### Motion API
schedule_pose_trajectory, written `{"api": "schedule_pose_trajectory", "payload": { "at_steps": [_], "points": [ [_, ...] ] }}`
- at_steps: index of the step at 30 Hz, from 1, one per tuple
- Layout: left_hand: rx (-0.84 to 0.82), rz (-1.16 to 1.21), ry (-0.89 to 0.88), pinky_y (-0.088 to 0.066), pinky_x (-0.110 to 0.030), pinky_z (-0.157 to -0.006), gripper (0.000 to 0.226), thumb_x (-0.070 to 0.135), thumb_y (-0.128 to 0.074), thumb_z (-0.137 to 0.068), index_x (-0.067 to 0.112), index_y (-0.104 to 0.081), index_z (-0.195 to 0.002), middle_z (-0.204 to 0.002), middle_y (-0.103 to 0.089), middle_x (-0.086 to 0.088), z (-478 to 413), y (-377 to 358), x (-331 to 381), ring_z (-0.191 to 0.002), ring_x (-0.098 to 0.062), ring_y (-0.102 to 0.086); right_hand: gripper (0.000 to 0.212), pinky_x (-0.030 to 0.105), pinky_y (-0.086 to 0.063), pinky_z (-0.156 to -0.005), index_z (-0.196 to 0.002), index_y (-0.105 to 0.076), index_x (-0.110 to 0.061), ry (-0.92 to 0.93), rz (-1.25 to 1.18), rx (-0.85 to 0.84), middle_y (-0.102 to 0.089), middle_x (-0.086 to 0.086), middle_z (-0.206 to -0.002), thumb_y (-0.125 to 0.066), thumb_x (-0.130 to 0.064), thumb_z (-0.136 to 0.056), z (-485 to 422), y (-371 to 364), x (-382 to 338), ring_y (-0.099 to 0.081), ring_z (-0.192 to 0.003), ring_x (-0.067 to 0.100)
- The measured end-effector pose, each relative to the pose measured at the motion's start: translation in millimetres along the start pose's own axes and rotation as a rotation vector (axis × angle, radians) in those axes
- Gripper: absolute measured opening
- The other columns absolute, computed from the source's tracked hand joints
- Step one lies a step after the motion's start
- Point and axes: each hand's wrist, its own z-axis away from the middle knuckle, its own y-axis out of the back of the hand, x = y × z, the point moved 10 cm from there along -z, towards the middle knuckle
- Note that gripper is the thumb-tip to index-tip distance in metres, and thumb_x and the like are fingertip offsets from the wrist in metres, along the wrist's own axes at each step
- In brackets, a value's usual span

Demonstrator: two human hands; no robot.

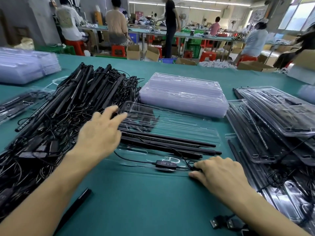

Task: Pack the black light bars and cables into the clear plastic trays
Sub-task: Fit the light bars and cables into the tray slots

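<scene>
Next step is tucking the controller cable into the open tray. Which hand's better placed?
Right. The right hand touches the cable just beside the controller at the near edge of the tray; the left hand is off at the bar pile, farther away.

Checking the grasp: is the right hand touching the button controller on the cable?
Apart. The head view shows a bare stretch of cable lying between the controller and the right hand.

Left hand [102,132] stretches forward, fingers straight; right hand [219,174] palm-down.
</scene>
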Motion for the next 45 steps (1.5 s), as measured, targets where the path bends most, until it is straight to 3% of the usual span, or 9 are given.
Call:
{"api": "schedule_pose_trajectory", "payload": {
  "at_steps": [3, 8, 16, 22, 28, 31, 34, 40, 45],
  "points": [
    [0.011, 0.136, 0.092, -0.046, -0.038, -0.068, 0.032, 0.043, -0.047, -0.095, 0.025, -0.057, -0.119, -0.113, -0.039, 0.001, 0.0, -9.5, -1.1, -0.101, -0.022, -0.045, 0.054, 0.029, -0.036, -0.059, -0.11, -0.062, -0.036, 0.0, 0.002, -0.008, -0.066, -0.01, -0.097, -0.031, -0.075, -0.088, 0.5, 0.3, -0.6, -0.064, -0.09, 0.018],
    [-0.127, 0.162, 0.241, -0.044, -0.037, -0.069, 0.03, 0.039, -0.056, -0.087, 0.026, -0.048, -0.113, -0.095, -0.054, 0.002, 4.5, -37.2, -28.7, -0.084, -0.026, -0.053, 0.054, 0.029, -0.035, -0.058, -0.107, -0.062, -0.034, 0.001, 0.01, -0.012, -0.066, -0.01, -0.095, -0.031, -0.075, -0.089, 0.6, 1.2, -1.7, -0.064, -0.089, 0.018],
    [-0.196, 0.227, 0.322, -0.044, -0.037, -0.076, 0.036, 0.028, -0.055, -0.086, 0.038, -0.049, -0.12, -0.109, -0.037, 0.0, 8.5, -48.6, -44.2, -0.085, -0.029, -0.049, 0.053, 0.031, -0.037, -0.062, -0.112, -0.062, -0.036, -0.006, 0.001, -0.013, -0.067, -0.01, -0.101, -0.033, -0.074, -0.089, 0.6, -0.4, 0.0, -0.064, -0.095, 0.021],
    [-0.251, 0.091, 0.297, -0.043, -0.038, -0.077, 0.038, 0.021, -0.048, -0.087, 0.04, -0.051, -0.12, -0.116, -0.057, -0.008, -1.4, -50.9, -33.1, -0.086, -0.029, -0.045, 0.054, 0.031, -0.039, -0.064, -0.114, -0.061, -0.035, -0.007, -0.006, -0.015, -0.066, -0.011, -0.103, -0.034, -0.074, -0.088, 0.3, -1.3, 1.0, -0.064, -0.096, 0.021],
    [-0.168, 0.182, 0.288, -0.052, -0.037, -0.077, 0.026, 0.019, -0.049, -0.087, 0.033, -0.061, -0.105, -0.103, -0.063, -0.005, -4.6, -49.7, -39.8, -0.085, -0.031, -0.057, 0.055, 0.031, -0.037, -0.064, -0.115, -0.061, -0.035, -0.004, -0.013, -0.014, -0.066, -0.01, -0.104, -0.034, -0.074, -0.088, 0.5, -1.7, 0.7, -0.064, -0.096, 0.021],
    [-0.102, 0.222, 0.268, -0.052, -0.039, -0.072, 0.017, 0.02, -0.049, -0.091, 0.031, -0.056, -0.101, -0.092, -0.063, -0.006, -3.7, -47.4, -43.4, -0.08, -0.033, -0.058, 0.054, 0.031, -0.037, -0.065, -0.115, -0.061, -0.035, 0.0, -0.006, -0.015, -0.066, -0.01, -0.104, -0.034, -0.074, -0.089, -1.5, -2.3, 0.9, -0.063, -0.096, 0.021],
    [-0.072, 0.189, 0.225, -0.052, -0.042, -0.07, 0.011, 0.025, -0.05, -0.096, 0.029, -0.048, -0.107, -0.089, -0.065, -0.007, -5.5, -44.9, -41.3, -0.078, -0.034, -0.057, 0.054, 0.031, -0.038, -0.065, -0.115, -0.062, -0.035, 0.002, -0.012, -0.015, -0.066, -0.01, -0.104, -0.035, -0.074, -0.089, -2.8, -2.5, 0.2, -0.063, -0.097, 0.022],
    [-0.027, 0.05, 0.142, -0.042, -0.038, -0.062, 0.028, 0.01, -0.043, -0.097, 0.018, -0.05, -0.123, -0.096, -0.066, -0.013, -12.4, -41.5, -23.1, -0.072, -0.029, -0.047, 0.054, 0.031, -0.036, -0.063, -0.115, -0.061, -0.034, 0.012, -0.013, -0.009, -0.065, -0.009, -0.1, -0.033, -0.073, -0.09, -0.6, -0.7, -0.7, -0.064, -0.093, 0.021],
    [-0.073, 0.1, 0.139, -0.049, -0.044, -0.073, 0.04, 0.013, -0.042, -0.098, 0.023, -0.047, -0.136, -0.1, -0.065, -0.015, -16.7, -44.9, -26.7, -0.083, -0.037, -0.057, 0.052, 0.031, -0.037, -0.065, -0.11, -0.063, -0.034, 0.019, -0.021, -0.017, -0.066, -0.009, -0.101, -0.035, -0.073, -0.089, -2.6, 3.4, -1.4, -0.063, -0.098, 0.022]
  ]
}}
